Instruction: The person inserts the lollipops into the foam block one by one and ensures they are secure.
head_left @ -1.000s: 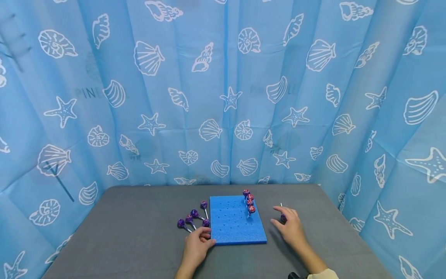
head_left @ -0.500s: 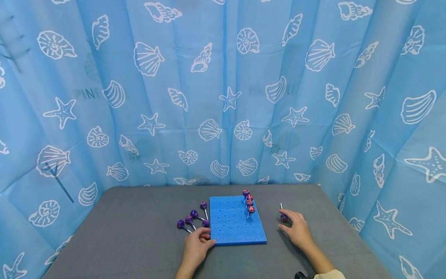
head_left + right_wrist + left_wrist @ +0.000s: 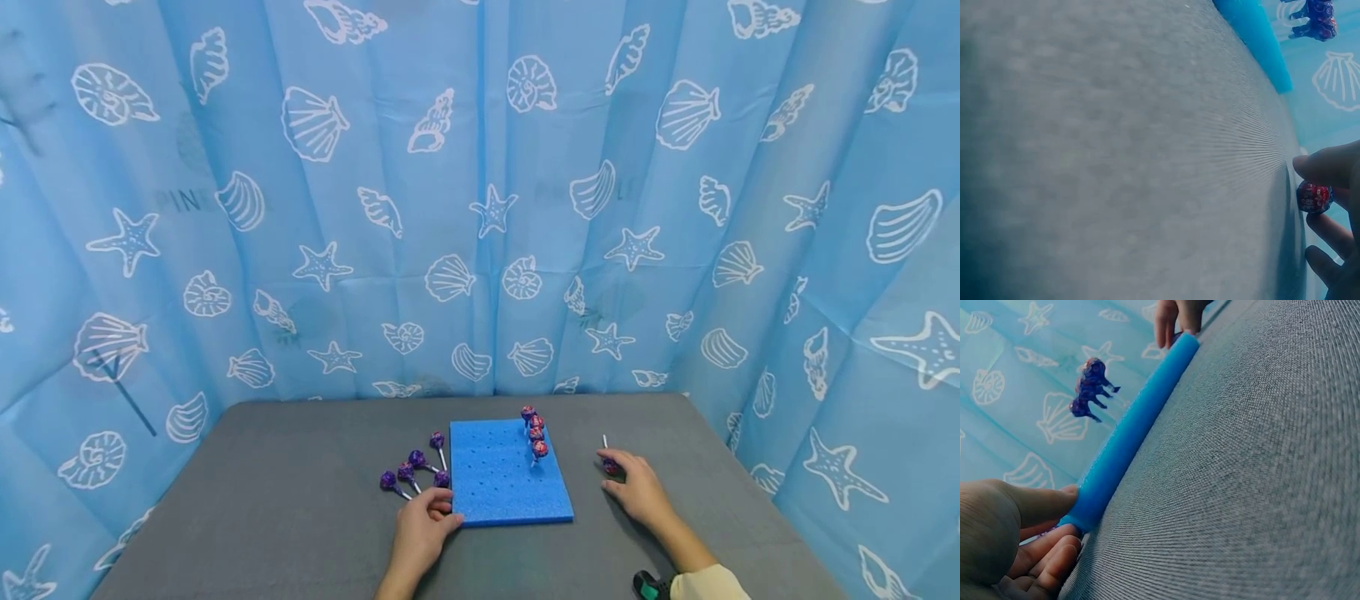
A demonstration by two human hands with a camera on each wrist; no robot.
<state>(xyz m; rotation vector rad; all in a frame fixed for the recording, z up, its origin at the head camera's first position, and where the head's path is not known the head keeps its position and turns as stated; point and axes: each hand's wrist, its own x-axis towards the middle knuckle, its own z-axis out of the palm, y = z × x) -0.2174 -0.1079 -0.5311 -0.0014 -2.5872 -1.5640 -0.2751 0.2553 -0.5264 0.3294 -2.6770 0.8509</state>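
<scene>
My left hand (image 3: 420, 533) holds the near left corner of a blue foam board (image 3: 510, 500), its thumb on the front edge and curled fingers at the side. Rows of small holes dot the board. Several wrapped lollipops (image 3: 539, 450) stand upright in a line along its right side. Right of the board, my right hand (image 3: 639, 493) reaches around a single purple-and-red lollipop (image 3: 612, 467) lying with its white stick pointing away. Thumb and index finger stand apart on either side of the candy; the right wrist view shows this lollipop (image 3: 1314, 197) between thumb and fingers.
Several more purple lollipops (image 3: 417, 458) lie loose on the grey table (image 3: 300, 500), left of the board and close to my left hand. A blue curtain (image 3: 420, 208) with white shell prints hangs behind the table and along its sides.
My right hand has moved slightly right and closer around the lone lollipop, its thumb and index finger now nearer each other. The left hand and the board have stayed in place.
</scene>
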